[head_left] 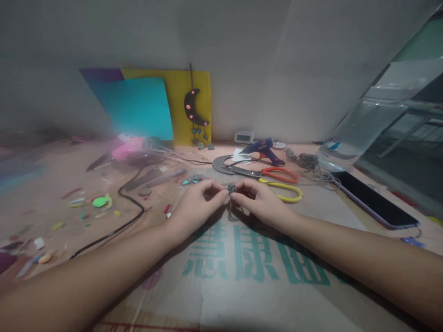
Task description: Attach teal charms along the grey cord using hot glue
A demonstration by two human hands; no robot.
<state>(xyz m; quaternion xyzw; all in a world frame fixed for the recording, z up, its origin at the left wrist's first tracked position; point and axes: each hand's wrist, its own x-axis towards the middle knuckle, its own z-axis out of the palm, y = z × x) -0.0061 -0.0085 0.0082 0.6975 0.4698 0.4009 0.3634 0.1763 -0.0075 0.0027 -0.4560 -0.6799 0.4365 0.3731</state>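
Observation:
Both hands meet over the cardboard in the middle. My left hand (200, 203) pinches a small dark grey bit of cord (231, 188) between thumb and fingertips. From the other side my right hand (259, 198) pinches the same piece, and a thin loop of cord hangs below the fingers. Whether a charm is tied into it is too small to tell. Just behind the left hand lie small teal and grey pieces (193, 179). Beyond the right hand are scissors (280, 174) with one red and one yellow handle, beside a grey crescent shape (221, 164).
A blue glue gun (261, 150), a small white display (243, 137) and grey cord (308, 160) lie at the back. A phone (375, 198) and clear bottle (360, 124) stand right. A moon ornament (190, 108) hangs on yellow card. Scraps and a black cable (133, 220) lie left.

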